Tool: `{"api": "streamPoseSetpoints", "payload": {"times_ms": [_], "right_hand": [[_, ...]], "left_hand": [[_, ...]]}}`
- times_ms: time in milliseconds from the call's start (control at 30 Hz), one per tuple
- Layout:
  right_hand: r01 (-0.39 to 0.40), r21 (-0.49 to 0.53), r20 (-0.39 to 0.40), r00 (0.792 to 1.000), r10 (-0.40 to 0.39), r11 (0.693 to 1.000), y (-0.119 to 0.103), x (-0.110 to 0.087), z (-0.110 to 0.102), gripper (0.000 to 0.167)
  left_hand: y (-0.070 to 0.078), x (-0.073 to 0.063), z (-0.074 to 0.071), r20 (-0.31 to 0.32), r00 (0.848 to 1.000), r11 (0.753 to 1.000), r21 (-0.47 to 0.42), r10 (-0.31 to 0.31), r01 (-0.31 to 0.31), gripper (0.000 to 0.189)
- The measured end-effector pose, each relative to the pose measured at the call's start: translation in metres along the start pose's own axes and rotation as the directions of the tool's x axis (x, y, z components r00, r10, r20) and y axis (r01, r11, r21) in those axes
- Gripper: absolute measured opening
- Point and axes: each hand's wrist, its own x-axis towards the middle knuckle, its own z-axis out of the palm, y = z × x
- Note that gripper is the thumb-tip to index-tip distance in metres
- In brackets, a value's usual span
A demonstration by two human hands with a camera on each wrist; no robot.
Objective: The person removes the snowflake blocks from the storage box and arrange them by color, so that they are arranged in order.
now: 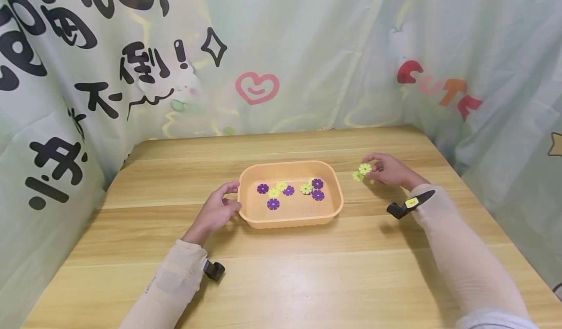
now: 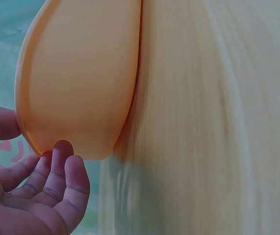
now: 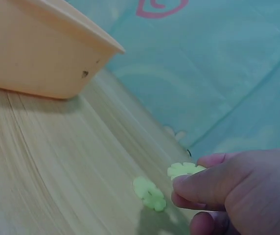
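My left hand [image 1: 219, 207] holds the left end of a peach plastic tray [image 1: 290, 222], its fingertips at the end wall and rim. In the left wrist view, curled fingers [image 2: 76, 181] meet the tray's outer wall [image 2: 81, 88]. Right of the tray, my right hand [image 1: 388, 170] pinches a yellow-green flower-shaped disc [image 3: 183, 169] between thumb and fingers. Another yellow-green disc [image 3: 150, 194] shows just past the fingertips, close over the wood in this view. Purple flower discs [image 1: 273, 204] and yellow ones [image 1: 306, 189] lie scattered inside the tray.
The wooden table [image 1: 290, 280] reaches back to a pale printed curtain [image 1: 307, 51], which also hangs along both sides. A black strap device [image 1: 410, 203] sits on the right wrist, and a small black camera [image 1: 214, 270] on the left.
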Motion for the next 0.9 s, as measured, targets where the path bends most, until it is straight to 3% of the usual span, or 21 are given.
{"api": "streamPoseSetpoints", "payload": {"times_ms": [900], "right_hand": [[0.014,-0.218,0.004,1.000,-0.014,0.976,0.019,-0.002,-0.004,0.034]], "left_hand": [[0.000,0.001,-0.001,0.008,1.000,1.000,0.006,-0.012,0.012,0.061]]}}
